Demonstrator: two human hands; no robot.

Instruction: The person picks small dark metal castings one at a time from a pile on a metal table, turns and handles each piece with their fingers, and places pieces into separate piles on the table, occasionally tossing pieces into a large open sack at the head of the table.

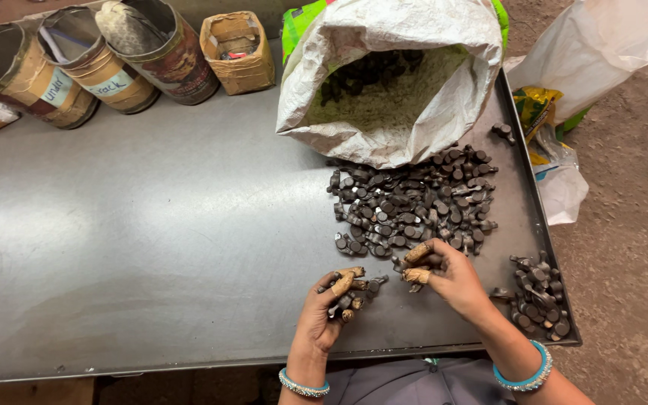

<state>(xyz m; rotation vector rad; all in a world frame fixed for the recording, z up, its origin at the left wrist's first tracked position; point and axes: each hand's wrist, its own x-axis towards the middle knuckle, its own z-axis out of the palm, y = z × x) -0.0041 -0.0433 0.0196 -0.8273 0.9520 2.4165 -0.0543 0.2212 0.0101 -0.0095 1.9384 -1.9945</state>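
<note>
Left hand point(329, 309) is closed on a fistful of small dark metal parts point(354, 289), fingertips wrapped in tan tape, sitting near the front edge of the grey metal table point(151, 240). Right hand point(444, 274) is just beside it, taped fingers pinching one or two parts at the near edge of the big pile point(414, 202). That pile spills from the mouth of a white woven sack point(384, 67) lying open at the table's far right, more parts visible inside. A smaller heap point(538, 296) sits at the front right corner, apart from the main pile. Back left: three round tins point(84, 64) wrapped in brown tape, two with pale blue paper labels, plus a small taped cardboard box point(238, 51). Off the table on the dirt floor, right: a white plastic bag point(594, 45) with yellow-green packaging point(535, 109) under it. Teal bangles on both wrists.
</note>
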